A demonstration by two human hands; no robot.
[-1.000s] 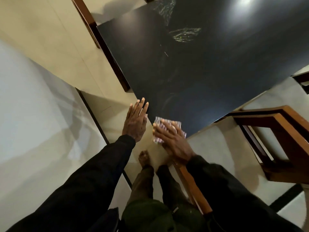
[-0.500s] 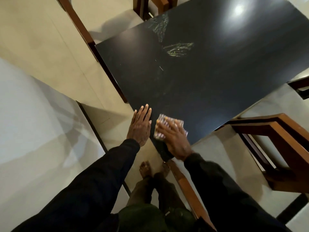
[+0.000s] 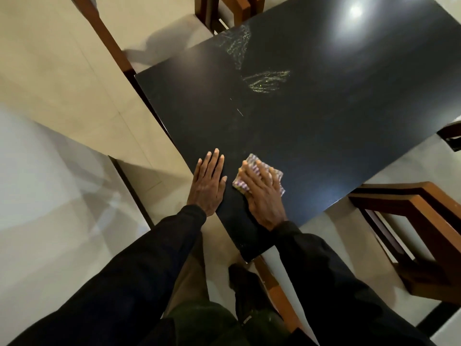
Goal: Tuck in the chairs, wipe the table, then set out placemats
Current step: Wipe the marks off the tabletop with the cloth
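Pressing a small checked cloth (image 3: 252, 161) flat against the dark bench (image 3: 324, 126), the right hand (image 3: 262, 193) lies palm down with its fingers straight and spread over the fabric; nothing is pinched or curled round, the hand simply bears down on it; the cloth shows past the fingertips and on both sides of the hand, and it sits close to the bench's near corner, a little in from the left edge. The left hand (image 3: 208, 182) is open too, palm down, fingers straight and held together; it rests on the bench's left edge, with its heel and wrist hanging out over the floor (image 3: 62, 71); its thumb lies just beside the cloth, a thin strip of dark top showing between them. Both arms wear dark sleeves (image 3: 149, 270).

Farther up the top, toward the far edge, pale streaky smears (image 3: 265, 82) catch the light; a round glare (image 3: 354, 11) shines near the far right corner. A wooden leg (image 3: 277, 288) slants down from under the near corner. A wooden chair (image 3: 434, 211) stands on the pale tiled floor just beside the bench's right edge; a second chair (image 3: 239, 6) shows at the far edge, cut off by the frame.
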